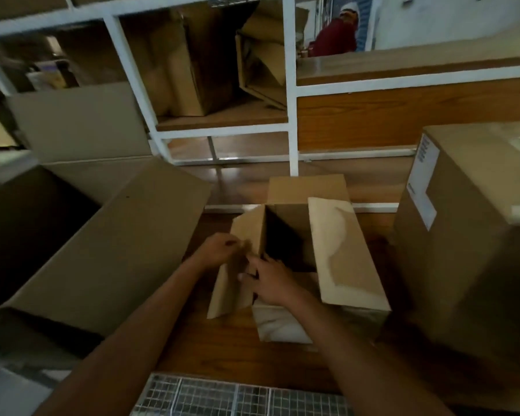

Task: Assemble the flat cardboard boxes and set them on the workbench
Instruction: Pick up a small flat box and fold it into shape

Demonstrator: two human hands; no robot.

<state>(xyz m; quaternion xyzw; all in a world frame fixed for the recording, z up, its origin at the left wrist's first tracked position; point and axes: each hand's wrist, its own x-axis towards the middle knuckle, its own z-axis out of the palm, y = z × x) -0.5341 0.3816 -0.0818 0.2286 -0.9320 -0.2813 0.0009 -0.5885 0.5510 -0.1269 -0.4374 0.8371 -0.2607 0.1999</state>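
Folding small box [330,322] on tabletop [222,352]: left grip [219,247] pinched left flap [248,232], right grip [267,283] held same flap lower. Flaps unclosed; larger boxes [463,250] alongside looked formed.

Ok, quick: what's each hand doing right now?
Left hand: grips the left flap of the open cardboard box.
Right hand: pinches the same flap, nearer its lower edge.

Dim white-framed wooden shelving [291,85]
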